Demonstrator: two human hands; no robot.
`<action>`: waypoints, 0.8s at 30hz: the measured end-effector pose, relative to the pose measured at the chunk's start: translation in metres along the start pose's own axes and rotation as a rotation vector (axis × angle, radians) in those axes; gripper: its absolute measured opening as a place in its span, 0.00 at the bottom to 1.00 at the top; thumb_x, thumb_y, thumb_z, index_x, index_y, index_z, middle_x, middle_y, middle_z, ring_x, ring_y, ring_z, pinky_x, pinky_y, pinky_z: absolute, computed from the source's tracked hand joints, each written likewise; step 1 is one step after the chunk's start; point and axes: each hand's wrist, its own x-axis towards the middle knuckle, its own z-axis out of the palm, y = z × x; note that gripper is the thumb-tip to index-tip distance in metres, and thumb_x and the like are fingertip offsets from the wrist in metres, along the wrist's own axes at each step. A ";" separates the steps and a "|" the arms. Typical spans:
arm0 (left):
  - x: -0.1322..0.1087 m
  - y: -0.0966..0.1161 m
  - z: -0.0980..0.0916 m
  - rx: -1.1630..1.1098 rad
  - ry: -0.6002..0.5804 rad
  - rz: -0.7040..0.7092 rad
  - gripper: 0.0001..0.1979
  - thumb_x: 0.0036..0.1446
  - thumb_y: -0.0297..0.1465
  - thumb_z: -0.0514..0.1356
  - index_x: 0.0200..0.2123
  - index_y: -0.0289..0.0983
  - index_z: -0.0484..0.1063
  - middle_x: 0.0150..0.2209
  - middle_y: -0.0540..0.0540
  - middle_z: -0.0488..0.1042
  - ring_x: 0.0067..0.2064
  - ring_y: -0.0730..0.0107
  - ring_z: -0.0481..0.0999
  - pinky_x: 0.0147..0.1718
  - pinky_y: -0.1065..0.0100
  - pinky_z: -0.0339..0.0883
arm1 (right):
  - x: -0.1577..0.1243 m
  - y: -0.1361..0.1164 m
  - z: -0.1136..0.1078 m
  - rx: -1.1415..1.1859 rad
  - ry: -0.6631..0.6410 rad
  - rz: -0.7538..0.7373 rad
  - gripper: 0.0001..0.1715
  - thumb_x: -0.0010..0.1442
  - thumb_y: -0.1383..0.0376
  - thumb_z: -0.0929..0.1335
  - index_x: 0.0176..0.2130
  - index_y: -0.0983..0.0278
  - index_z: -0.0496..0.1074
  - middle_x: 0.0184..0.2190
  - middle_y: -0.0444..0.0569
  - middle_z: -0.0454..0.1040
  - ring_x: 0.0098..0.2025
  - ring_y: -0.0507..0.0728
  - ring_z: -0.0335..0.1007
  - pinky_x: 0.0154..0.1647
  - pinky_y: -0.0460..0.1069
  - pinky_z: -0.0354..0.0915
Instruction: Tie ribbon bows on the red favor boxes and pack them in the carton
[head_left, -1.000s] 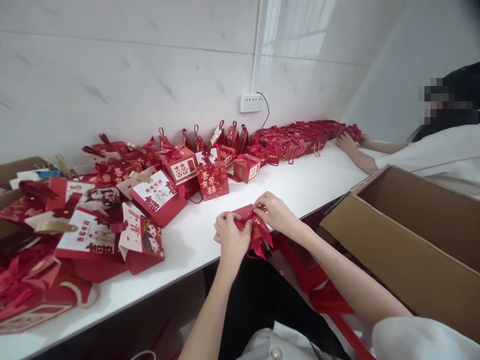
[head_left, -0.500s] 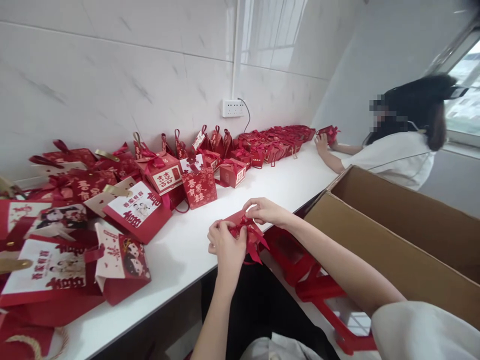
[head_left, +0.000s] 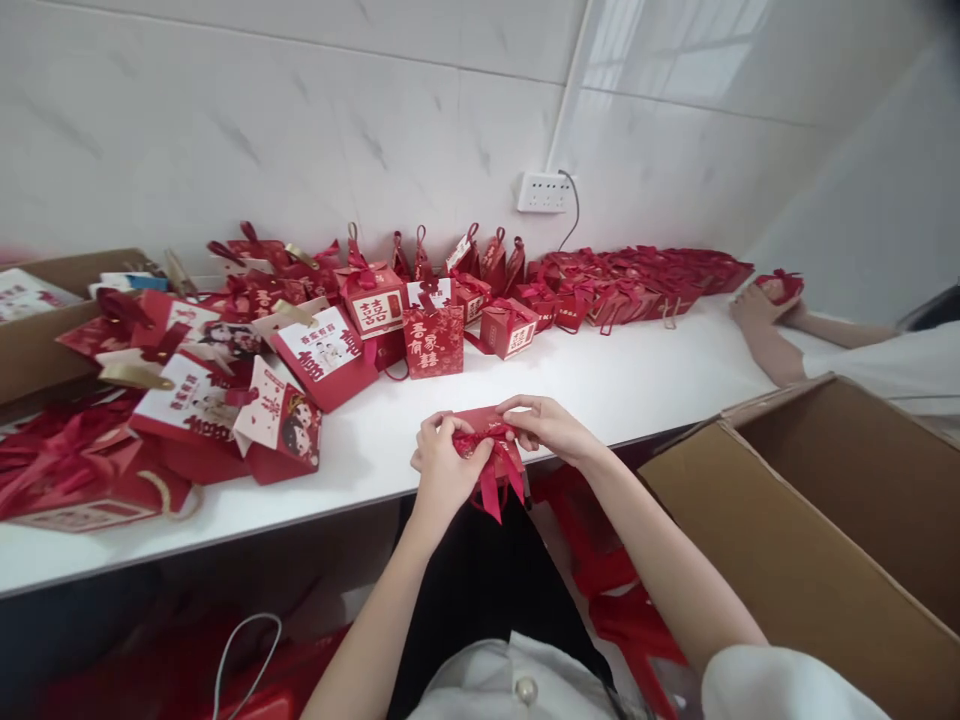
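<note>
Both of my hands pinch the ribbon bow of a small red gift box [head_left: 491,450] held at the front edge of the white table [head_left: 637,385]. My left hand [head_left: 439,470] grips the bow's left loop with fingers curled. My right hand [head_left: 544,428] pinches its right side. Ribbon tails hang down below the box over my lap.
Red gift boxes and bags [head_left: 247,350] crowd the table's left and back, with a flat row [head_left: 637,280] toward the right. A large open cardboard box [head_left: 825,510] stands at my right. Another person's hand [head_left: 754,300] holds a red box at the far right. A wall socket [head_left: 544,192] sits above.
The view has swung back left and down. My hands have brought the box slightly closer together, still pinching the bow. The other person's head has left the view.
</note>
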 end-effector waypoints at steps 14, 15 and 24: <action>0.008 0.002 0.001 -0.145 -0.026 -0.053 0.09 0.44 0.30 0.64 0.28 0.39 0.66 0.41 0.48 0.64 0.46 0.64 0.67 0.50 0.60 0.59 | 0.013 0.011 -0.004 0.013 -0.101 -0.141 0.16 0.51 0.54 0.69 0.30 0.65 0.64 0.11 0.32 0.57 0.08 0.41 0.44 0.09 0.39 0.39; 0.008 0.003 0.001 -0.148 -0.021 -0.062 0.09 0.44 0.30 0.64 0.28 0.39 0.66 0.40 0.48 0.64 0.45 0.65 0.68 0.49 0.60 0.59 | 0.014 0.011 -0.005 0.004 -0.126 -0.144 0.16 0.51 0.54 0.68 0.30 0.64 0.64 0.11 0.32 0.58 0.07 0.42 0.45 0.08 0.39 0.39; 0.004 0.003 0.002 -0.248 0.017 -0.118 0.12 0.44 0.35 0.64 0.31 0.39 0.67 0.44 0.46 0.65 0.46 0.63 0.68 0.49 0.61 0.60 | 0.010 0.012 -0.026 -0.181 0.120 -0.192 0.18 0.54 0.51 0.65 0.30 0.64 0.66 0.26 0.44 0.70 0.15 0.47 0.63 0.10 0.41 0.51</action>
